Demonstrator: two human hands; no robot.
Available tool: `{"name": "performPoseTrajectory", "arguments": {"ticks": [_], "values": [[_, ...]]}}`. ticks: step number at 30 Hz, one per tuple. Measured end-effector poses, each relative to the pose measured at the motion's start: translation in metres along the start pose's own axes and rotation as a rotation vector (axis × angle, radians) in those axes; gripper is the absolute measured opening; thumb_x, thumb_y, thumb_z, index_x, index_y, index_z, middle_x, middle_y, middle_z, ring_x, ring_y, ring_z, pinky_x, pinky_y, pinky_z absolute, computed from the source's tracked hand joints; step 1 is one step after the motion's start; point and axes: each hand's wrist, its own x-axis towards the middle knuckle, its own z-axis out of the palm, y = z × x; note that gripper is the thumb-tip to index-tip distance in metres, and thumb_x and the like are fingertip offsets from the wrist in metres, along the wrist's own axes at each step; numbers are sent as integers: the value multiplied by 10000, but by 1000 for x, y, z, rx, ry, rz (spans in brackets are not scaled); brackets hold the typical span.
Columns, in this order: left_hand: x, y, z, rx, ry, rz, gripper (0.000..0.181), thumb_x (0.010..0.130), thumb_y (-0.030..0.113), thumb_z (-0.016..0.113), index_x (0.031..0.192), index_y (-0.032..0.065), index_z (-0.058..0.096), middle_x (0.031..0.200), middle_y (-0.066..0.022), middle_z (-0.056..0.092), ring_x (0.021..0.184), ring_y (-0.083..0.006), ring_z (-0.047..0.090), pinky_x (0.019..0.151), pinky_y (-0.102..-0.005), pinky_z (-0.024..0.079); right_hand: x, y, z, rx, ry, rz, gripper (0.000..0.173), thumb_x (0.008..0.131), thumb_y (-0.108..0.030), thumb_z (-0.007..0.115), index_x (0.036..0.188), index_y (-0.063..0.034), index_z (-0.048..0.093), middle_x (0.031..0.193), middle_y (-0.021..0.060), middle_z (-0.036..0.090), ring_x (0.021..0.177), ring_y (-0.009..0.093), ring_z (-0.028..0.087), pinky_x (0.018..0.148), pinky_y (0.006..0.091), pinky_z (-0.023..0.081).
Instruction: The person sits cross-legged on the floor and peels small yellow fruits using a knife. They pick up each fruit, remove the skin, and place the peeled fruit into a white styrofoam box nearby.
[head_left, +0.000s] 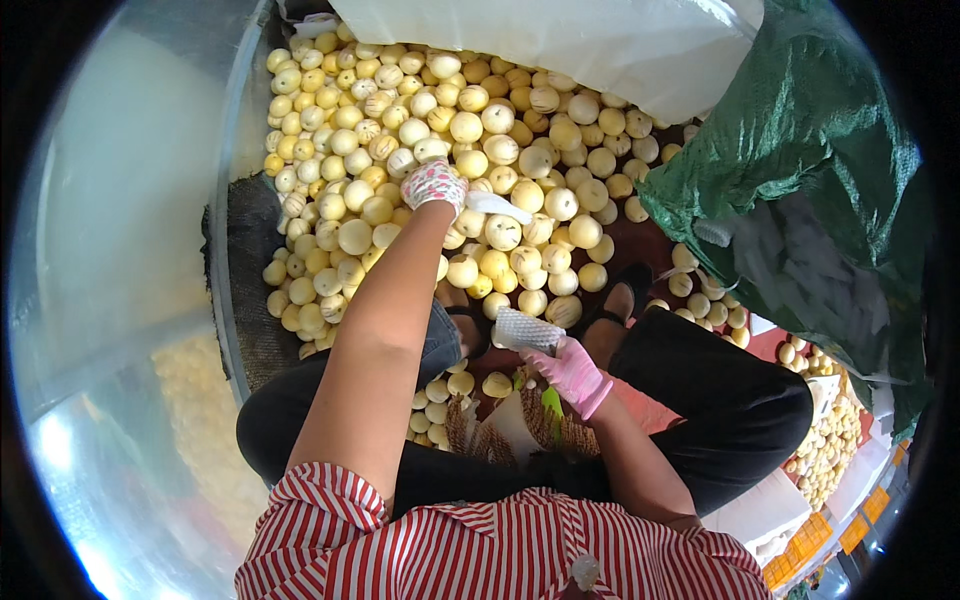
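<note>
A broad heap of pale yellow pepino melons (355, 237), some with purple streaks, lies before me. My left hand (435, 184), in a floral-print glove, reaches down into the heap and rests against a melon (430, 148). Its fingers are mostly hidden, so a grip cannot be made out. Just right of that hand, a white strip (498, 206) lies across the melons. In a pink glove, my right hand (571, 375) holds a whitish foam-net sleeve (528, 330) above the floor between my feet.
A clear plastic sheet wall (127, 225) runs down the left, with black mesh (259, 262) at its foot. At upper right hangs a green woven sack (787, 135) with white sleeves inside. A white panel (555, 37) borders the heap's far side. More melons (825, 442) lie at right.
</note>
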Motion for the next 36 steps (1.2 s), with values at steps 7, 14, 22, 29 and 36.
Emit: {"name": "performPoseTrajectory", "arguments": {"ticks": [7,14,22,29,36], "values": [[-29,-11,24,114,-80,251,807,842,435,683,1447,21,347,1280,-191,581,1219,-320,535,1042,-407,416,-20,-9,61,-871,273,-336,282,867,3,628,1145,24,585,1009,40,650,881,110,600,766,246,483],[-73,-17,32,-333,27,145,781,798,463,723,1379,19,449,1314,-206,545,1221,-317,522,1040,-392,399,-23,-9,54,-750,307,-499,330,888,-30,635,1207,30,574,1113,47,654,1005,131,587,920,269,444],[-145,-8,-5,-1391,-378,71,466,941,377,602,1203,-6,554,973,-78,607,753,-117,561,699,-241,505,-39,-17,48,-487,332,-549,356,889,-169,686,1198,-48,558,943,92,667,627,198,673,511,281,531],[-177,-29,47,-1436,-481,109,412,947,430,564,1027,34,645,781,-53,603,658,-114,498,575,-255,427,-61,-13,76,-568,40,-699,407,882,-281,690,1212,-85,554,962,9,626,740,128,620,613,256,502],[-271,12,-2,-685,-274,456,684,958,522,437,1364,-28,466,1366,-189,515,1287,-270,464,1073,-340,341,-82,-6,76,-578,-205,-727,367,854,-223,710,1156,-51,593,924,1,644,722,94,592,607,232,479]]}}
